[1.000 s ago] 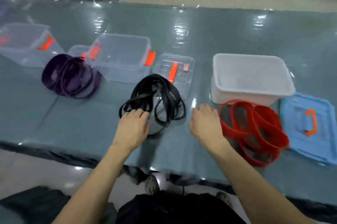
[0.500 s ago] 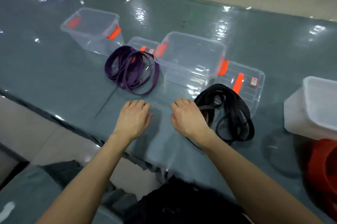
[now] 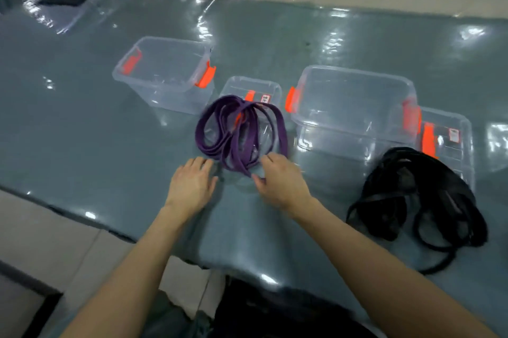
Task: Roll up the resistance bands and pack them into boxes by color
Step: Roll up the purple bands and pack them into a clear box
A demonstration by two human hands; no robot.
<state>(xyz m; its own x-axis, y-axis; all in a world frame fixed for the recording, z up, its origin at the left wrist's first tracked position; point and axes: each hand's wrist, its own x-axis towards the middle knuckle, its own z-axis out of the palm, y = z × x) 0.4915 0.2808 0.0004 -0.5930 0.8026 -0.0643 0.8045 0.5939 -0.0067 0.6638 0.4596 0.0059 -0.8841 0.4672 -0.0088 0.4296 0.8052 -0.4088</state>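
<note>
The purple bands (image 3: 242,131) lie in a loose pile on the table (image 3: 82,131), in the middle, and their far part covers a clear lid (image 3: 253,88). The right hand (image 3: 283,183) is at the near right edge of the pile, with curved fingers and thumb on both sides of the nearest loops; I cannot tell if it really grips them, because it is blurred. The left hand (image 3: 191,183) rests flat and relaxed on the table, just near-left of the pile. Far left stands a clear box (image 3: 165,73), to the right a second clear box (image 3: 354,106). The black bands (image 3: 417,200) lie at the near right.
</note>
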